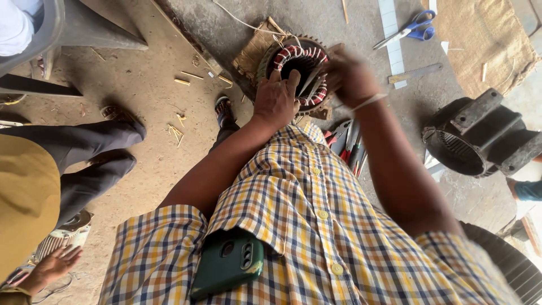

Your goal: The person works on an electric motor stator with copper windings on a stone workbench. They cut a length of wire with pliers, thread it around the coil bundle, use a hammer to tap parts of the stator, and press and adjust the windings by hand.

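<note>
Green phone (227, 264) in checked shirt pocket nearest, left hand (275, 99) resting fingers spread on stator (299, 70) rim, right hand (350, 74) blurred at its right edge, grip unclear, pliers (347, 141) just below stator, blue scissors (409, 28) beyond, empty motor housing (480, 135) well right.

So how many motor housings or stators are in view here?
2. One wound stator sits at top centre under both hands; one empty dark housing lies on its side at right. More may be hidden off-frame.

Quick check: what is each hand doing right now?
Left hand: fingers bent, resting on the motor stator, grip unclear.
Right hand: blurred at the stator's rim, cannot tell.
</note>
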